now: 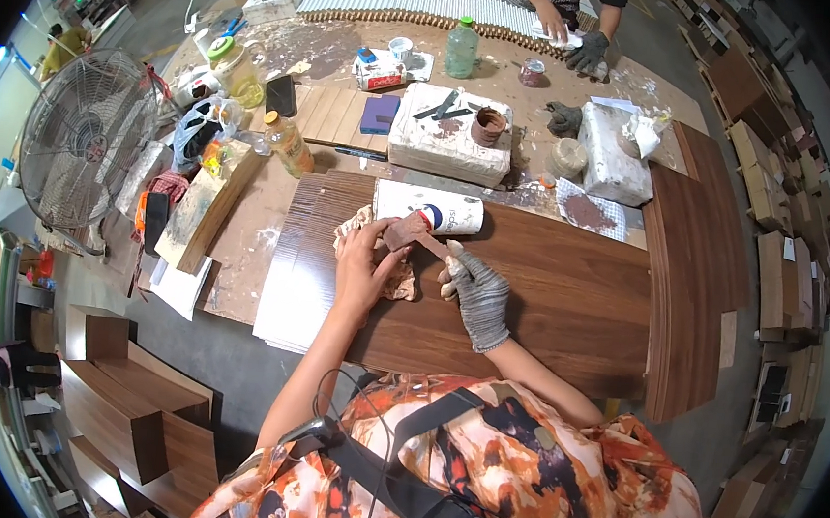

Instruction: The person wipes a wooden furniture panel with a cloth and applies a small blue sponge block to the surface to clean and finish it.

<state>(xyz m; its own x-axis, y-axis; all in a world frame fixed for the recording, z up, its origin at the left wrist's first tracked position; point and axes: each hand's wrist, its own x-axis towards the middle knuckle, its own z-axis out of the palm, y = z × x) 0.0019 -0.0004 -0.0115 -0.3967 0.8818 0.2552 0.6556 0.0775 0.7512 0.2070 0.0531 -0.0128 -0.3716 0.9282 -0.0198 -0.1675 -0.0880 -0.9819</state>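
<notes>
Brown-stained and crumpled, the rag [396,269] lies on the dark wood panel [570,292] at the near edge of the bench, under and between both hands. It is judged soft, light and limp, with no stiffness of its own; a bunched fold near its middle is the sensible place to take hold, since the edges would only trail. The left hand [362,272], bare, rests on the rag with fingers curled, thumb and forefinger pinching a small brown block [406,231] at its upper edge. The right hand [476,289], in a grey knit glove, lies beside it with fingers drawn together; whether it grips anything cannot be told. The block appears rigid and light, and possibly smeared, so slippery. Touching the work on the far side lies a white cylinder [429,208] on its side, which limits travel forward. Beyond it stand a white slab [450,144] carrying a brown-filled cup [489,125], a wrapped white bundle [614,153] and a green bottle [461,48]. Across the bench a co-worker's gloved hand [587,52] is at work, well apart.
</notes>
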